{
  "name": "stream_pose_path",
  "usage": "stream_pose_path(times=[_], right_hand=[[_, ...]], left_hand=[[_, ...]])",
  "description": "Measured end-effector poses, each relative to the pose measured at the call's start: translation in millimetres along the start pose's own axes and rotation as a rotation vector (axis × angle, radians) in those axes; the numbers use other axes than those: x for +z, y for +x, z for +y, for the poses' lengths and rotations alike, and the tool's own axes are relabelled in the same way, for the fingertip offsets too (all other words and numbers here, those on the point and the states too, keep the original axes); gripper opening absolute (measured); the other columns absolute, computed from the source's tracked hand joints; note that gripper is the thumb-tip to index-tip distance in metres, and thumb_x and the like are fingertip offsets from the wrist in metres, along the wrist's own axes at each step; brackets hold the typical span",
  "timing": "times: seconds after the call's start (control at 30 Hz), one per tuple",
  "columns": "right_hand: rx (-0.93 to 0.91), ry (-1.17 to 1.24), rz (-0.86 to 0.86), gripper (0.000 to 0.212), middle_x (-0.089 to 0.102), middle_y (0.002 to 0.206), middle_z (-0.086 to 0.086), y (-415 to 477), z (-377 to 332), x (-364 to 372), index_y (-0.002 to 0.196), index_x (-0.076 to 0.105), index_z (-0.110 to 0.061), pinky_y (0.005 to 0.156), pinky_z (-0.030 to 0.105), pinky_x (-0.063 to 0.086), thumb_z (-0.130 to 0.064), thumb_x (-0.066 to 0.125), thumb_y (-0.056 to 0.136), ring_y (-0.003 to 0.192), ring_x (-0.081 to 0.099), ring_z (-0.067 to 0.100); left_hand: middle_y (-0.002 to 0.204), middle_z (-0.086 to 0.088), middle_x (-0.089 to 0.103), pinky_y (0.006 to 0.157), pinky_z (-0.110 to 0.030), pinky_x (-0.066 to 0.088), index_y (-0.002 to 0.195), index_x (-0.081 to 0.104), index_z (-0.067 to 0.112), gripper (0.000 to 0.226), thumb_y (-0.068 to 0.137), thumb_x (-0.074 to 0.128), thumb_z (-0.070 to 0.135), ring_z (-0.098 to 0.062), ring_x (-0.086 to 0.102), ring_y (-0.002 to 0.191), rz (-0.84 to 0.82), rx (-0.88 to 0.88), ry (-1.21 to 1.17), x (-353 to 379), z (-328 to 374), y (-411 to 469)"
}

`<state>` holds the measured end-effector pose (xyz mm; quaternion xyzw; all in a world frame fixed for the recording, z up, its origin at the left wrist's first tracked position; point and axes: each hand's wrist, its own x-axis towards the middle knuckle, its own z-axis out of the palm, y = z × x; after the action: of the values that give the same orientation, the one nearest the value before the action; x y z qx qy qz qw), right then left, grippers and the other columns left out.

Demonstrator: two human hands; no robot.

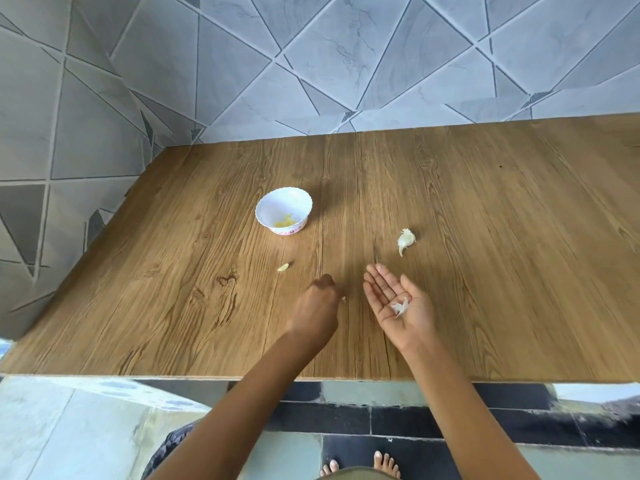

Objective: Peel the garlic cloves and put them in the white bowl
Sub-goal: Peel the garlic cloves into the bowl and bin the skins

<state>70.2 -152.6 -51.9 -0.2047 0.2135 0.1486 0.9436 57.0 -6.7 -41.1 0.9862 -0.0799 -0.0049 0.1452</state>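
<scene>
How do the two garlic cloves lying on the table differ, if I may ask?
The small clove is yellowish and bare; the large clove is white, in papery skin. The small clove lies nearer the white bowl than the large clove. Both lie loose on the table.

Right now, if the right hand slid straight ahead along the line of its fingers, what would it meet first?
Probably nothing: the right hand, palm up carrying garlic skin, points through the gap between the white bowl and the unpeeled clove, over bare table. The line runs near the bowl's rim, so a graze is possible.
</scene>
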Motion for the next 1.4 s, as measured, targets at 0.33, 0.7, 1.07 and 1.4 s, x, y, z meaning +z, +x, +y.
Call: stream_pose_path(times=[0.33,0.7,1.07,1.4], right_hand=[[0.020,0.036,0.001,0.049,0.070,0.105,0.020,-2,0,3,0.084,0.074,0.005,0.081,0.038,0.056,-0.022,0.037,0.101,0.090,0.071,0.026],[0.016,0.038,0.039,0.038,0.071,0.097,0.018,-2,0,7,0.101,0.063,0.005,0.081,0.036,0.056,-0.022,0.037,0.101,0.091,0.069,0.026],[0.046,0.054,0.095,0.034,0.071,0.081,0.016,-5,7,19,0.090,0.063,0.004,0.068,0.037,0.060,-0.019,0.040,0.101,0.070,0.072,0.023],[0.066,0.094,0.114,0.030,0.069,0.066,0.015,-4,13,27,0.088,0.059,0.003,0.046,0.026,0.054,-0.016,0.039,0.100,0.057,0.069,0.022]], left_hand=[[0.097,-0.008,0.070,0.077,-0.031,0.053,0.096,0.074,0.008,0.020,0.088,0.057,0.000,-0.020,0.066,0.085,-0.050,0.167,-0.114,-14,-9,12],[0.096,-0.008,0.067,0.072,-0.031,0.051,0.103,0.063,0.008,0.014,0.092,0.056,0.011,-0.024,0.065,0.089,-0.172,0.159,0.267,-14,15,27],[0.077,-0.008,0.071,0.066,-0.019,0.055,0.085,0.073,0.002,0.017,0.074,0.068,-0.009,-0.010,0.065,0.066,-0.193,0.126,-0.507,-55,21,33],[0.075,0.007,0.070,0.065,-0.035,0.055,0.082,0.069,0.021,0.013,0.075,0.068,0.010,-0.011,0.064,0.069,0.070,0.154,-0.260,-37,26,20]])
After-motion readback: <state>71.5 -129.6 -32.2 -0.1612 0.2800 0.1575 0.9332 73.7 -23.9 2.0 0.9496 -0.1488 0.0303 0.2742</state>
